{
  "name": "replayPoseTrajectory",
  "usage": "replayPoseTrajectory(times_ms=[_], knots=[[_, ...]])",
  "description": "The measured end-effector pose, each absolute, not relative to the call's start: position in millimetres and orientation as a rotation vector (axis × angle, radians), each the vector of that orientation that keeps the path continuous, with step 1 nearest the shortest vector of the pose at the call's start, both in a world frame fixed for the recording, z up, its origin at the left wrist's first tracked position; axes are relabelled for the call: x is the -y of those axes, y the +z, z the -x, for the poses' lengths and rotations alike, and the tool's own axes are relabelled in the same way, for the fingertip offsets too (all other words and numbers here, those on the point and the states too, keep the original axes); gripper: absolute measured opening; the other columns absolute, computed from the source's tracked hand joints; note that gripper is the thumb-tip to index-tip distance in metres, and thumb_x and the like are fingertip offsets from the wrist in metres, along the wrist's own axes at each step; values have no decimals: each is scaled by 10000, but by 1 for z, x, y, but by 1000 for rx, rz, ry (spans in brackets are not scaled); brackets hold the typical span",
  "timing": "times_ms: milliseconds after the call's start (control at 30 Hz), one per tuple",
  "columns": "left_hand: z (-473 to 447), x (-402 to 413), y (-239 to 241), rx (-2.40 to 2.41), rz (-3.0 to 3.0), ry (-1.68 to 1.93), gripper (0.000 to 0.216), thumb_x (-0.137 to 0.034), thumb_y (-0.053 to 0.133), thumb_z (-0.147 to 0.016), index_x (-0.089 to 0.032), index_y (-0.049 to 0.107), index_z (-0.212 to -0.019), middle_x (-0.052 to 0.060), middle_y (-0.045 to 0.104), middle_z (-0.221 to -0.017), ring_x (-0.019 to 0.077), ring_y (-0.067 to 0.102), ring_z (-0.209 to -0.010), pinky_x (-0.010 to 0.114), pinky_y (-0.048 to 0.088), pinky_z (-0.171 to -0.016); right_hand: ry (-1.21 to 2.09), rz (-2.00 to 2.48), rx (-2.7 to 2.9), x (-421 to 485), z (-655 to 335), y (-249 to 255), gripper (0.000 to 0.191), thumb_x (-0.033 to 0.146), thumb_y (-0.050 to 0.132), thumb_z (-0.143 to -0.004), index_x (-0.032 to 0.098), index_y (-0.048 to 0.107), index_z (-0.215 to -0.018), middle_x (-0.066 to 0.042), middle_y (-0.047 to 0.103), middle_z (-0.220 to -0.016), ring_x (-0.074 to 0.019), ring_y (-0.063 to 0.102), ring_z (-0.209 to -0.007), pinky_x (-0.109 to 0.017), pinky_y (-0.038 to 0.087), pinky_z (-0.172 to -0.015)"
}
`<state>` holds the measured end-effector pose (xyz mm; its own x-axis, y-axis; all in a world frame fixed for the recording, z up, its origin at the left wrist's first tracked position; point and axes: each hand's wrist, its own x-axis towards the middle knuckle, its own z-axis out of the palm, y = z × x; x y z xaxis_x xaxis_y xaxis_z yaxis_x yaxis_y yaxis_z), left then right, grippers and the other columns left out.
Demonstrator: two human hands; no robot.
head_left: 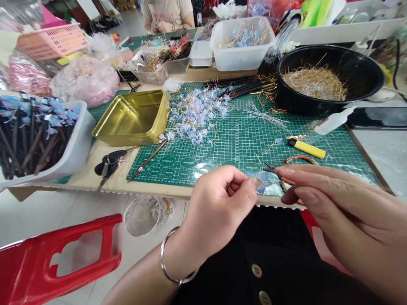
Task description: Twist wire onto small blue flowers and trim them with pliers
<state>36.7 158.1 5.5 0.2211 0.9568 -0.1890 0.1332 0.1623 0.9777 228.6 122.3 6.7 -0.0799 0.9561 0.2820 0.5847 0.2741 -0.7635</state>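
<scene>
My left hand [222,207], a silver bangle on its wrist, is closed in a pinch at the front edge of the green cutting mat [222,159]. At its fingertips is a small pale blue translucent flower [264,183], partly hidden by the thumb. To the right, my right hand [343,207] has its fingers stretched out, thumb apart from the forefinger, with nothing visible between them. Just behind those fingers lie pliers [300,159] with orange handles, partly covered. One blue flower on a wire [278,141] lies farther back, and a pile of similar blue flowers [197,114] spreads across the mat.
A gold tin [132,116] and black-handled scissors [110,165] are on the left, beside a tub of flowered dark sticks [79,140]. At right are a yellow lighter [308,148], a glue bottle [333,120] and a black basin [305,103]. Another person [168,15] sits opposite.
</scene>
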Motion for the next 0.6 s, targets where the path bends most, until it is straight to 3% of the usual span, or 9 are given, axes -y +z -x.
replayPoseTrajectory(times_ms=[100,233,333,433,600], knots=[[-38,-155,8,-1176,-1283,843,259,-321,615,-871,-169,552,-670,-45,468,-537,62,400,-484,169,310,-415,857,1324,1542,-124,-222,12,217,345,631,-917,477,709,-1071,12,712,-986,-201,661,-718,-351,543,-631],[-37,-153,8,-1184,-1334,861,248,-309,622,-867,-166,559,-675,-42,486,-537,64,427,-485,169,329,-425,1403,1164,1225,-129,-217,19,139,486,653,-878,421,775,-883,2,664,-655,-142,570,-466,-252,427,-382],[-37,-152,8,-1185,-1364,861,250,-321,613,-880,-162,573,-692,-38,506,-550,63,443,-492,167,339,-433,1500,1283,1333,-135,-216,19,309,525,640,-867,329,768,-665,21,469,-437,-95,414,-354,-239,376,-366],[-38,-152,8,-1195,-1384,840,247,-329,606,-890,-159,593,-712,-40,508,-552,61,441,-491,165,332,-430,1402,1426,1444,-136,-214,15,430,532,603,-879,276,700,-547,37,344,-370,-85,316,-327,-248,340,-361],[-38,-152,9,-1214,-1401,823,226,-315,609,-887,-157,615,-725,-36,520,-552,68,459,-492,169,335,-429,1194,1432,1582,-130,-212,10,383,442,587,-903,268,664,-571,38,407,-400,-98,325,-355,-270,400,-436]])
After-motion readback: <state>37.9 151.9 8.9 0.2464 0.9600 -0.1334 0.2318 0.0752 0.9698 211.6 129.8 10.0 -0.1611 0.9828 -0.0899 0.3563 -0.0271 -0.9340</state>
